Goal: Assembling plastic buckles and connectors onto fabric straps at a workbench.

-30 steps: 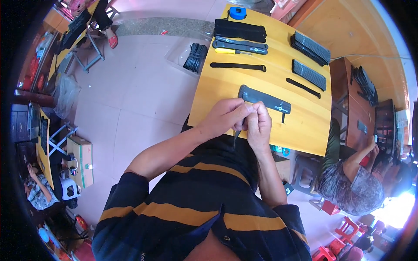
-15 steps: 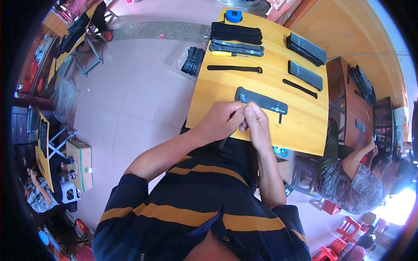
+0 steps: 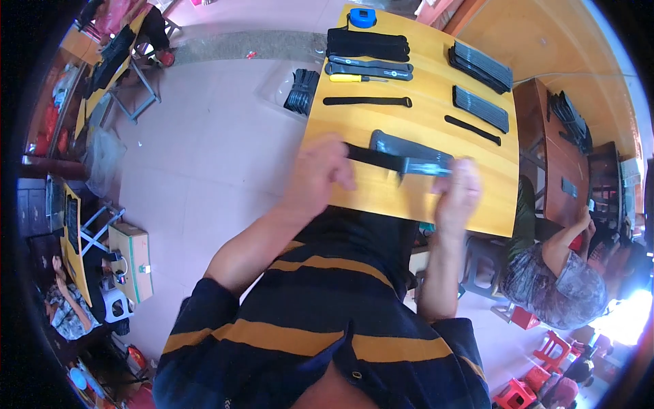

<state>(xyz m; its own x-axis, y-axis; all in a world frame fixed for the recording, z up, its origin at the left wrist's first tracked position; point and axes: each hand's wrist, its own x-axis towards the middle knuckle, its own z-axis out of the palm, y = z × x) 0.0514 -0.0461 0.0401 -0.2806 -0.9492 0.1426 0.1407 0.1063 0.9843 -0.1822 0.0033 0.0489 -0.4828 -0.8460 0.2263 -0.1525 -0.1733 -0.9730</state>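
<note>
Black strap runs nearly straight, its right part shiny grey.

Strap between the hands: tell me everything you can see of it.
The dark strap is narrow and flat, matte black toward the left hand, glossy grey toward the right hand. Both hands hold it, stretched fairly straight over the yellow tabletop, sloping slightly down rightward in the picture. Motion blur obscures its ends and exact material.

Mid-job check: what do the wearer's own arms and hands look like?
Both forearms are bare below short, dark navy sleeves with ochre striping. The left hand and right hand are ungloved, and no watch or bracelet shows. Blur hides finer detail, such as any rings.
</note>
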